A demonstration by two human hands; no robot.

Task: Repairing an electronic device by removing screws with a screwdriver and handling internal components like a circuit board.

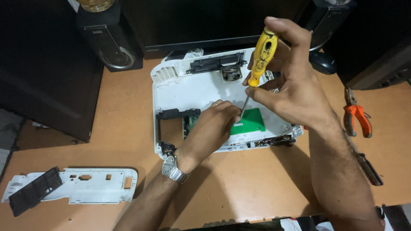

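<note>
Right hand (pixel 291 81) is clamped on the yellow screwdriver (pixel 262 57): fingers wrapped round the handle, thumb and forefinger pinching low where the handle meets the shaft. Tool is tilted, handle up and away, thin metal shaft running down-left out of the grip to a tip at the left hand's fingertips.

Left hand (pixel 212 126) sits palm down on the opened white device casing (pixel 188 87), fingers curled together and bunched at the screwdriver tip. Can't tell if it's pinching a screw or just steadying; whatever is under the fingertips is hidden. Metal wristwatch (pixel 172 167) on that wrist.

Green circuit board (pixel 250 122) lies inside the casing, directly under the right hand and just beside the left fingertips. Screwdriver tip lands at its near-left edge. Black frame piece (pixel 173 114) is set in the casing just left of the left hand. Vent grille and a black slot assembly sit at the casing's far edge, beyond both hands.

Casing rests on the orange-brown desk (pixel 239 179), between both forearms.

Well right of the right forearm: orange-handled pliers (pixel 357 117), with a dark-handled tool (pixel 370 169) nearer, close to the forearm. Well left of the left arm: detached white panel (pixel 79 185) with a black grille piece lying on its left end. Beyond the hands: monitor base and a dark speaker (pixel 109 36).
</note>
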